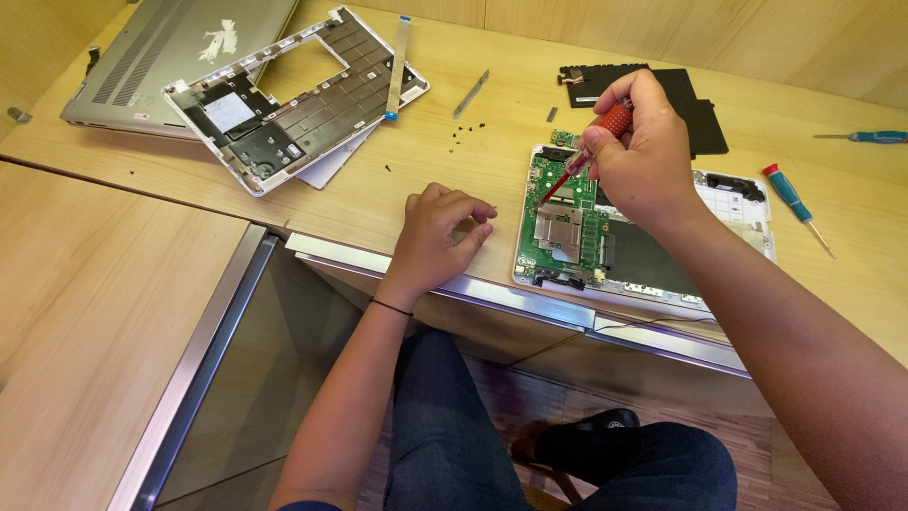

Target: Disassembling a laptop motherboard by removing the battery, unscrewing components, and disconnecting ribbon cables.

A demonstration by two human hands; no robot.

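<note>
Wooden table point(454, 161): right hand point(643, 161) holds red screwdriver point(591, 147) over circuit board point(563, 222).

left hand point(437, 232): curled in a loose fist, resting | right hand point(636, 156): fingers pinched tight, wrist bent down

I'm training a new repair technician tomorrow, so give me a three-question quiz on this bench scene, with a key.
1. True or false: the right hand holds a red-handled screwdriver over the green circuit board.
2. What does the left hand rest on?
A. the table
B. the black flat panel
C. the white keyboard frame
3. Fill in: two spare screwdrivers with ______ handles lie right of the opened device.

Key
1. True.
2. A; it is curled in a loose fist beside the board.
3. Blue; one has a red cap, and the other lies farther back.
</note>
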